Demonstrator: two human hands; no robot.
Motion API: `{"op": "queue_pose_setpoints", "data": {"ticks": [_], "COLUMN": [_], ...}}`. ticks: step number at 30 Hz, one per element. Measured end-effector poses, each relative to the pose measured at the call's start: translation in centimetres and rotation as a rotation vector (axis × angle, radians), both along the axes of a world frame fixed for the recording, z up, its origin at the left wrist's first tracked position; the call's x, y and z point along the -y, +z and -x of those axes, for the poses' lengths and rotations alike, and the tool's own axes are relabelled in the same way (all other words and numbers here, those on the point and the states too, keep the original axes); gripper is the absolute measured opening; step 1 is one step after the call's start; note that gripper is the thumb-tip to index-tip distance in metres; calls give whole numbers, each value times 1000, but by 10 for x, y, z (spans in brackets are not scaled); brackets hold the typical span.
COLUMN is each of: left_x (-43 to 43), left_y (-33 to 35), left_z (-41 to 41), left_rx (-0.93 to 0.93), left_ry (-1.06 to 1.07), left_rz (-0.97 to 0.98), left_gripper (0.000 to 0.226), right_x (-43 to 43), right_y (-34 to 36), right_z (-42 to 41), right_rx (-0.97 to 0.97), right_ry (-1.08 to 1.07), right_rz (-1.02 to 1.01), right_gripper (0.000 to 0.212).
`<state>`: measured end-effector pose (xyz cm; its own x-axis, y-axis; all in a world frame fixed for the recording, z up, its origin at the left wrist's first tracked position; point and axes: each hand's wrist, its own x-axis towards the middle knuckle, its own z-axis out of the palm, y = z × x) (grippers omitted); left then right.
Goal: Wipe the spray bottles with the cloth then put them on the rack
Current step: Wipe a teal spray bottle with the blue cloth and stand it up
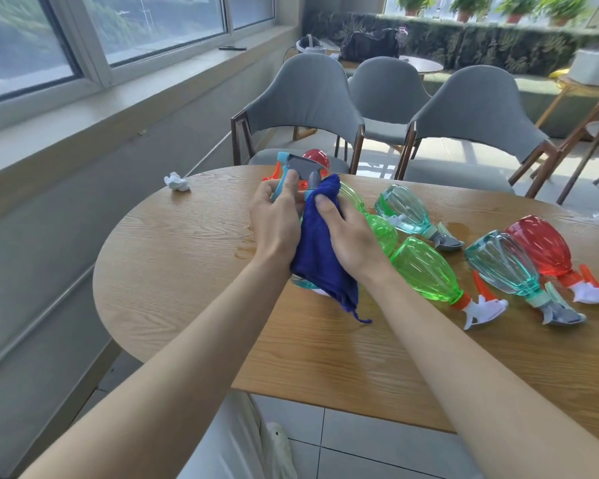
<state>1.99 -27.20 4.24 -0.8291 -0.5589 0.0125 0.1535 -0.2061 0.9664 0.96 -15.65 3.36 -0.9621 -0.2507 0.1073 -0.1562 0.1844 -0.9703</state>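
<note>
now left hand [274,219] holding spray bottle [300,167], right hand [350,233] gripping blue cloth [320,257]

Site: reads as a lounge or café-style break room.

Evidence:
- I am at the near edge of a long, round-ended, light wood-grain table [173,257]. Three grey fabric shell chairs on dark wooden legs [478,108] line its far edge.
- A run of large white-framed windows [153,22] sits over a deep pale sill [83,108] on my left.
- Beyond the chairs is a bench with a leaf-patterned green backrest [498,50], with green plants in terracotta pots [516,8] above it.
- A second, small round wooden table [426,65] carries a black bag [369,46].
- The floor is pale tile [360,444].
</note>
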Motion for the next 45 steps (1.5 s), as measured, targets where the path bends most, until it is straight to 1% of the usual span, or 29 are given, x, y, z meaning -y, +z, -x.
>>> {"op": "queue_pose_setpoints", "data": {"ticks": [2, 4, 7, 8, 10, 12, 14, 16, 18, 20, 22, 24, 26, 28, 30, 31, 34, 36, 38, 40, 41, 43, 44, 45], "left_x": [-2, -5, -9, -10, -13, -15, -16, -18, -24, -29, -35, -37, -36, -30, -23, -18, -2, 7, 11, 12, 12, 13, 13, 14], "left_y": [-1, 0, -1, -2, -6, -10, -9, -5, 0, 3, 8, 14, 20, 23, 24, 24, 16, 6, -4, -12, -15, -17, -18, -19], "left_z": [2, 6, 10, 10, 9, 8, 9, 11, 12, 10, 6, 4, 4, 9, 14, 16, 22, 23, 23, 23, 20, 14, 9, 5], "left_rx": [10, 27, 33, 35, 29, 5, -1, -8, -9, 1, 11, 8, -19, -51, -86, -101, -145, -150, -130, -111, -111, -124, -123, -113], "left_ry": [27, 76, 102, 92, 52, 23, 28, 57, 97, 146, 165, 156, 161, 170, 176, 182, 195, 193, 172, 149, 141, 138, 139, 143], "left_rz": [5, 44, 35, 48, 71, 36, 2, 5, 46, 85, 108, 136, 147, 157, 153, 152, 150, 111, 74, 27, 15, 40, 55, 58], "left_gripper": [32, 29, 26, 27, 29, 30, 30, 29, 26, 26, 26, 26, 27, 29, 29, 28, 26, 26, 26, 26, 27, 27, 27, 27], "right_x": [3, 3, -1, -4, -8, -11, -11, -11, -12, -14, -17, -18, -18, -13, -4, 2, 14, 18, 20, 23, 23, 22, 21, 22], "right_y": [-2, -11, -20, -21, -16, -10, -9, -10, -15, -19, -15, -6, 6, 13, 15, 13, 0, -8, -13, -19, -22, -23, -24, -25], "right_z": [-2, -9, -16, -14, -5, 4, 10, 10, 8, 5, 4, 11, 20, 27, 29, 30, 28, 27, 25, 28, 28, 26, 21, 15], "right_rx": [-19, -87, -198, -195, -105, -6, 28, 3, -71, -143, -149, -62, 30, 58, 15, -39, -272, -334, -292, -166, -66, 170, 230, 221], "right_ry": [-14, -28, -9, -14, -23, -21, -3, 13, 5, -2, -1, 12, 42, 35, 10, 3, 9, 18, -7, -59, -68, -12, 23, 48], "right_rz": [12, 16, -15, -14, 24, 66, 86, 123, 160, 150, 145, 188, 214, 224, 245, 240, 123, 85, 94, 99, 109, 207, 223, 194], "right_gripper": [28, 23, 30, 27, 14, 20, 26, 23, 16, 11, 10, 15, 26, 33, 34, 31, 17, 11, 14, 26, 32, 43, 47, 48]}}
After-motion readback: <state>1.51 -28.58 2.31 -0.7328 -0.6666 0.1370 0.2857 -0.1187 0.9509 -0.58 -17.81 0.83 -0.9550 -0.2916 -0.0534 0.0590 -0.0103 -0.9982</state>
